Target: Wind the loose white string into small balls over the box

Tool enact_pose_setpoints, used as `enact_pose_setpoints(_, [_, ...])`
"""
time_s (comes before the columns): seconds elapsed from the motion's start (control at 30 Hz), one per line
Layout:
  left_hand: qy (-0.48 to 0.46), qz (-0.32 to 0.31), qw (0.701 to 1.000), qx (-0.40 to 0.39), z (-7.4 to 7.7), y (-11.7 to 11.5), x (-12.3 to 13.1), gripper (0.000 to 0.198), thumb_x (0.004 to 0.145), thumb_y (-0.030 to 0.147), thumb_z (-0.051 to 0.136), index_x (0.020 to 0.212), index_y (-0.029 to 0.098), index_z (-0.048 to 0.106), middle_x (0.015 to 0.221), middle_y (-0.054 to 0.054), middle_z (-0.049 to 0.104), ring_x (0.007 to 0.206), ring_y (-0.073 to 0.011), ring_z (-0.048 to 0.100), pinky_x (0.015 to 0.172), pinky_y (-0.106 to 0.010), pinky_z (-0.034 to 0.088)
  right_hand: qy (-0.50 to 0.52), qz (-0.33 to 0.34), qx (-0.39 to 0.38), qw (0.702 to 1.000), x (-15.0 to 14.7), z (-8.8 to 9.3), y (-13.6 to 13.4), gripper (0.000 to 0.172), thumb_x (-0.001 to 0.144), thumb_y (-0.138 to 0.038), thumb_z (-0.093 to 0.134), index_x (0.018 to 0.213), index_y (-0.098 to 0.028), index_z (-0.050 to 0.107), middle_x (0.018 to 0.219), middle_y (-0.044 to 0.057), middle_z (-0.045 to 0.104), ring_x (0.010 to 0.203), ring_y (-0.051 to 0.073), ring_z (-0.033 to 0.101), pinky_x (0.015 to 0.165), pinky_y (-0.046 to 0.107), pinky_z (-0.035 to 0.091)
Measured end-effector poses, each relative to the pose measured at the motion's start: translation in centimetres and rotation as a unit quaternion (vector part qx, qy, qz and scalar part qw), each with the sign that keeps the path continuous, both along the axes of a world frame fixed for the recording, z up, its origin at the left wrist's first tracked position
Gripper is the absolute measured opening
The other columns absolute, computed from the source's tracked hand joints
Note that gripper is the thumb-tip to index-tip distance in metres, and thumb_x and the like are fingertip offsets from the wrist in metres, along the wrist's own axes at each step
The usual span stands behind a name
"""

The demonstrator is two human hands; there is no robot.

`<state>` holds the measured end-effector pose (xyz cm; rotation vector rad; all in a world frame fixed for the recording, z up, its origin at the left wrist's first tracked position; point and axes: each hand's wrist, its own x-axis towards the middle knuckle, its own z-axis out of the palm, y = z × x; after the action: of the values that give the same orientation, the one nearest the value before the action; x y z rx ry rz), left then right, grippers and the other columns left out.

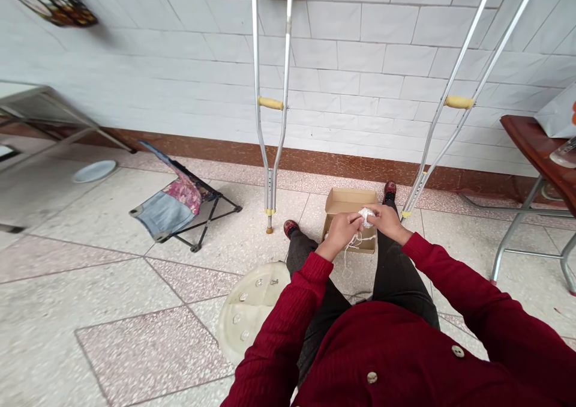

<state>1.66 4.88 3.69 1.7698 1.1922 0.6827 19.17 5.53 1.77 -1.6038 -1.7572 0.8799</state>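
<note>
Between my two hands is a small ball of white string [366, 216], held above an open cardboard box [350, 198] on the floor between my feet. My left hand [344, 232] pinches the ball's left side with closed fingers. On the other side, my right hand [386, 221] grips it with thumb and fingers. Loose strands of white string [353, 245] hang below my left hand and cross the box. The inside of the box is partly hidden behind my hands.
Two metal crutches [270, 173] [420, 182] lean against the tiled wall. A folding chair [173, 209] stands at left, with a round pale lid-like disc [234, 311] by my left leg. At right is a brown table [535, 149]; a white plate [94, 171] lies far left.
</note>
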Motion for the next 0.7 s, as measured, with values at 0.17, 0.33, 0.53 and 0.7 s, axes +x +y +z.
enact_pose_setpoints(0.17, [-0.145, -0.028, 0.982, -0.118, -1.7, -1.1, -0.6, 0.03, 0.084, 0.04, 0.058, 0.072, 0.013, 0.068, 0.07, -0.003, 0.068, 0.053, -0.0096, 0.055, 0.057, -0.022, 0.045, 0.3, -0.092, -0.089, 0.945, 0.7, 0.0, 0.8, 0.034, 0.069, -0.025, 0.063, 0.101, -0.015, 0.068, 0.064, -0.001, 0.065, 0.044, 0.01, 0.052, 0.04, 0.02, 0.038])
enact_pose_setpoints(0.33, [-0.179, -0.041, 0.972, -0.146, -3.3, -1.1, -1.8, 0.029, 0.076, 0.039, 0.067, 0.086, 0.012, 0.07, 0.08, -0.006, 0.071, 0.07, -0.0141, 0.063, 0.062, -0.023, 0.048, 0.431, -0.154, -0.147, 0.877, 2.6, 2.5, 1.6, 0.023, 0.068, -0.016, 0.065, 0.091, -0.016, 0.064, 0.063, 0.0, 0.066, 0.045, 0.009, 0.056, 0.041, 0.018, 0.041])
enact_pose_setpoints(0.53, [-0.178, -0.025, 0.973, -0.147, -4.6, -0.2, -2.2, 0.036, 0.073, 0.04, 0.071, 0.093, 0.011, 0.071, 0.08, -0.005, 0.07, 0.066, -0.0132, 0.062, 0.062, -0.025, 0.049, 0.44, -0.12, -0.126, 0.881, 2.8, 5.6, 1.3, 0.02, 0.071, -0.019, 0.071, 0.09, -0.019, 0.064, 0.069, 0.0, 0.067, 0.05, 0.009, 0.058, 0.046, 0.019, 0.047])
enact_pose_setpoints(0.7, [-0.223, -0.044, 0.959, -0.167, -3.3, -1.0, -2.4, 0.039, 0.081, 0.049, 0.063, 0.079, 0.011, 0.07, 0.072, -0.006, 0.069, 0.062, -0.0126, 0.062, 0.064, -0.026, 0.051, 0.441, -0.15, -0.098, 0.879, 3.9, 6.1, 2.5, 0.019, 0.074, -0.023, 0.072, 0.09, -0.019, 0.062, 0.069, 0.001, 0.068, 0.051, 0.009, 0.058, 0.046, 0.019, 0.047])
